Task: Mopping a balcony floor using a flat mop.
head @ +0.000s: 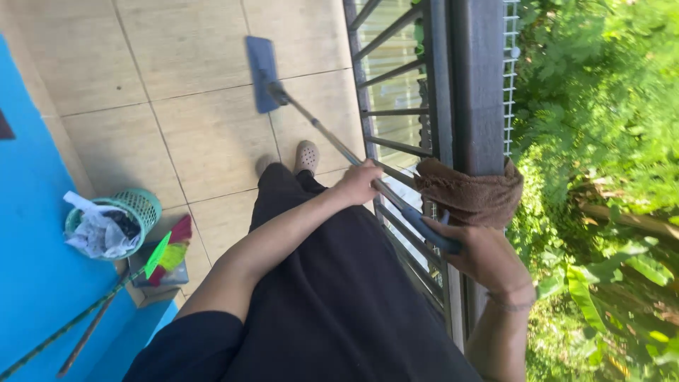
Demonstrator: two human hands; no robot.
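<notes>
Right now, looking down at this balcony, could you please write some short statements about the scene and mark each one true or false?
1. Both hands grip the mop handle. True: the left hand holds mid-shaft, the right hand the blue end grip.
2. The mop head is red. False: it is blue.
3. A brown cloth hangs over the railing. True.
4. The green basket is empty. False: it holds crumpled paper.

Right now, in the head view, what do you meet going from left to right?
Blue wall → green basket → flat mop head → left hand on the mop handle → brown cloth on the railing → green plants.
</notes>
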